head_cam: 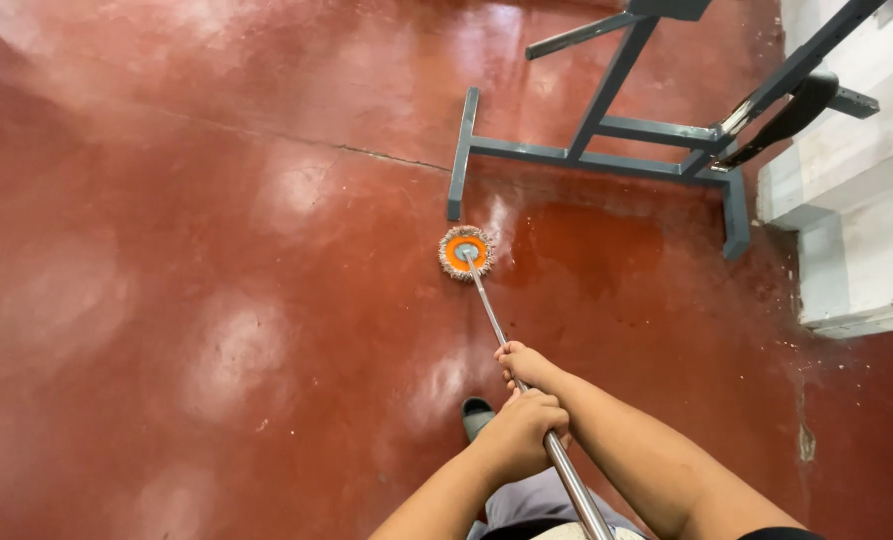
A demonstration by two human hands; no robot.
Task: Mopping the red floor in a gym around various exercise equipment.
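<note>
Both hands grip the metal handle of a mop, seen from above by the person holding it. Higher up the shaft, the left hand is closed in a full fist around the shiny tube, while the right hand is wrapped around it just below, fingers curled tight, the two hands nearly touching. From that grip the silver pole slants away toward the mop head, a small round disc with an orange plastic centre and a fringe of pale, greyish strands spread flat around it. That head rests on the red-brown painted floor, just in front of the near foot of a grey-blue steel frame, close to it though contact cannot be told. Right of the mop head, the floor shows a darker, glossy wet patch running under the frame's lower bar. A thin crack crosses the floor toward the frame. White concrete steps stand at the right edge. A dark shoe tip shows on the floor just left of the hands, beside the person's grey trousers.
</note>
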